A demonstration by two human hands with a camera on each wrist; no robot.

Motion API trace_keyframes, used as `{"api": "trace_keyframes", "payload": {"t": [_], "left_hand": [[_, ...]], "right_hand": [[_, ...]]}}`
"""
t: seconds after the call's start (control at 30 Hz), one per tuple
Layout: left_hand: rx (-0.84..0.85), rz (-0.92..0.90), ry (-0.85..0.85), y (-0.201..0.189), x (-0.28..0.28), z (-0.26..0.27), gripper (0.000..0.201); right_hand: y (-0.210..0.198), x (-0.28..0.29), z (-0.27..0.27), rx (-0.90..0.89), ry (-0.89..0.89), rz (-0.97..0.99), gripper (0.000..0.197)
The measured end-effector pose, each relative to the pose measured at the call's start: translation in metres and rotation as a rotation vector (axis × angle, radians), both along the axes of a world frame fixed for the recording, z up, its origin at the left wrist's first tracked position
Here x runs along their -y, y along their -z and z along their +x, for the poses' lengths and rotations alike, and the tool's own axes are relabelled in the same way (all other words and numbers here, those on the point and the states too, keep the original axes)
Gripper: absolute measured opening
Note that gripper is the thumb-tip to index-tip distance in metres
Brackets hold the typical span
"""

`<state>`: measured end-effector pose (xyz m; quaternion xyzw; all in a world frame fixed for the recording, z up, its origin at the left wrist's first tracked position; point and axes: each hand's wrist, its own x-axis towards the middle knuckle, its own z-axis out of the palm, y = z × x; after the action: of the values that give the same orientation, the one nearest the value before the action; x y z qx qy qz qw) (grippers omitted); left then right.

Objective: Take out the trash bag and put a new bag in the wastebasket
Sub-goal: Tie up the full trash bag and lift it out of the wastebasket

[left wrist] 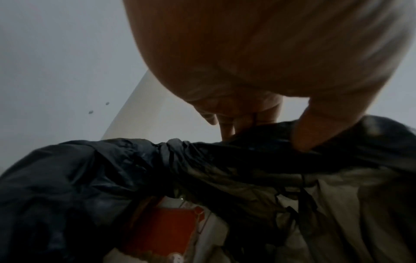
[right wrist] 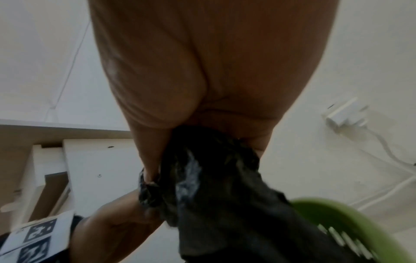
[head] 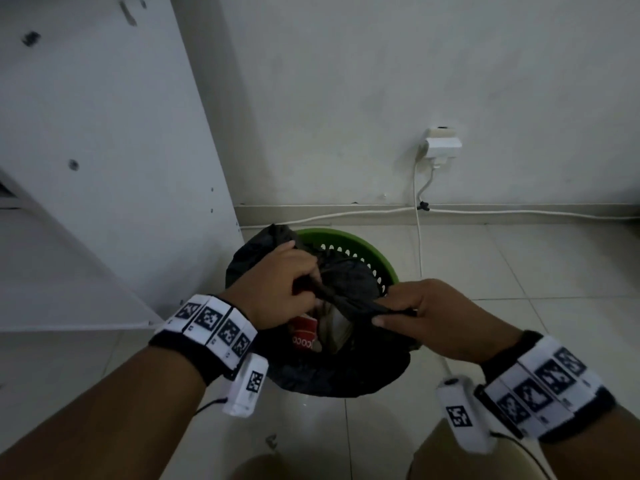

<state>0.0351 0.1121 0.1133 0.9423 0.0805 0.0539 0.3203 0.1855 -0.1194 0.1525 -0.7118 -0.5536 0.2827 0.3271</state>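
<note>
A black trash bag [head: 346, 372] sits in a green perforated wastebasket [head: 346, 242] on the tiled floor. Inside the bag I see a red carton [head: 304, 336] and pale paper. My left hand [head: 277, 289] grips a gathered strip of the bag's rim over the opening. My right hand [head: 415, 311] pinches the other end of that strip, pulled taut between both hands. In the left wrist view my fingers [left wrist: 225, 124] curl into the dark plastic [left wrist: 112, 169]. The right wrist view shows my right hand clutching bunched black plastic [right wrist: 213, 169] beside the green rim [right wrist: 351, 218].
A white cabinet panel [head: 104, 150] stands just left of the basket. A wall socket with a plug [head: 441, 143] and white cables [head: 519, 213] run along the baseboard behind. Bare floor tiles lie to the right [head: 536, 271].
</note>
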Motion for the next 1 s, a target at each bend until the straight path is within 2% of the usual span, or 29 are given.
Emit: {"api": "trace_keyframes", "payload": {"t": [0.1,0.13,0.23,0.3,0.33,0.4,0.57,0.67,0.8,0.87,0.93,1.0], "left_hand": [[0.024,-0.23,-0.085,-0.001,-0.003,-0.011,0.046],[0.02,-0.234,-0.106,-0.002,-0.003,-0.013,0.046],[0.022,-0.081,-0.147,-0.007,0.001,-0.017,0.019],[0.106,-0.065,-0.146,-0.015,0.011,-0.014,0.006],[0.148,-0.073,-0.13,-0.021,0.018,-0.011,0.004],[0.216,-0.084,-0.101,-0.031,0.032,-0.006,0.013],[0.321,-0.068,-0.128,-0.043,0.049,-0.006,0.02],[0.302,-0.077,-0.127,-0.045,0.048,-0.018,0.021],[0.266,-0.113,-0.096,-0.049,0.054,-0.022,0.023],[0.283,-0.094,-0.095,-0.051,0.058,-0.019,0.024],[0.279,-0.092,-0.109,-0.05,0.057,-0.017,0.018],[0.207,-0.109,-0.144,-0.048,0.049,-0.019,0.01]], "right_hand": [[-0.005,0.012,0.018,-0.005,0.07,-0.052,0.025],[-0.005,0.015,0.023,-0.014,0.095,-0.061,0.023],[-0.009,0.02,0.027,-0.042,0.165,-0.098,0.015],[-0.012,0.015,0.021,-0.039,0.209,-0.08,0.035],[-0.013,0.01,0.015,-0.055,0.256,-0.041,0.042],[-0.018,-0.006,0.001,-0.06,0.339,0.031,0.04],[-0.019,-0.025,-0.017,0.067,0.181,-0.054,0.016],[-0.023,-0.012,-0.011,0.064,0.147,-0.068,0.007],[-0.027,0.001,-0.014,-0.023,0.078,-0.062,0.014],[-0.025,-0.002,-0.018,0.049,0.038,-0.038,0.02],[-0.022,-0.006,-0.016,0.144,0.085,-0.02,0.028],[-0.025,-0.005,-0.007,0.231,0.167,0.002,0.023]]}}
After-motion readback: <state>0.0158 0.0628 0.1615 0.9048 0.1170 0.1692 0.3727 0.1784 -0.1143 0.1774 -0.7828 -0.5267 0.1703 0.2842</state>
